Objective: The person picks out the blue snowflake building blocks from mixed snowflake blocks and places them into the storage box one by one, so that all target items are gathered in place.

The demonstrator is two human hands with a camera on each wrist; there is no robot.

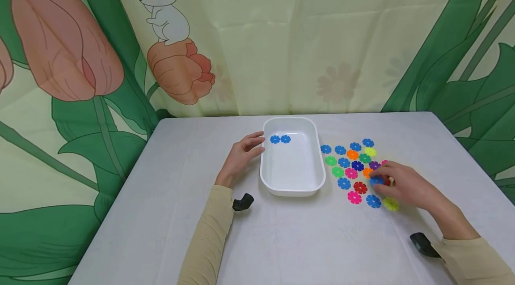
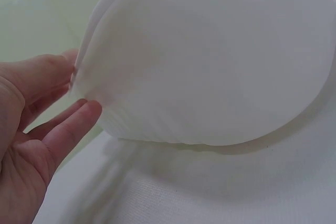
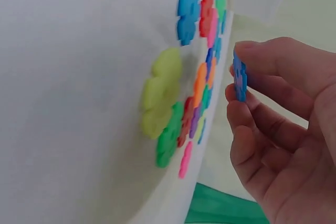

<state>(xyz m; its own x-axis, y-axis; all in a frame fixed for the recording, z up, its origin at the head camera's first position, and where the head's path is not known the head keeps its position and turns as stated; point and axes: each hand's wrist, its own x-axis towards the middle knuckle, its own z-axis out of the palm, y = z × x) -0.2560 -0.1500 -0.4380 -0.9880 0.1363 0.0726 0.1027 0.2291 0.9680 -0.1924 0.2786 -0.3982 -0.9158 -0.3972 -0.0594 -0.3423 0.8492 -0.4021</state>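
Pinching right hand [image 1: 408, 186]: grip held blue flower piece [image 3: 240, 80] near scattered pieces [image 1: 351, 173].
Left hand [image 1: 241, 156]: relaxed fingers touched left edge of white tray [image 1: 293, 166].
Tabletop [image 1: 306, 240]: wide margin separated pieces from right edge.

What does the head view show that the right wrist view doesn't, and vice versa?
Only the head view shows the rabbit on the backdrop and two blue pieces in the white tray.
Only the right wrist view shows a green piece next to the yellowish one.
Both show the right hand pinching a blue piece, and colourful pieces on the table.
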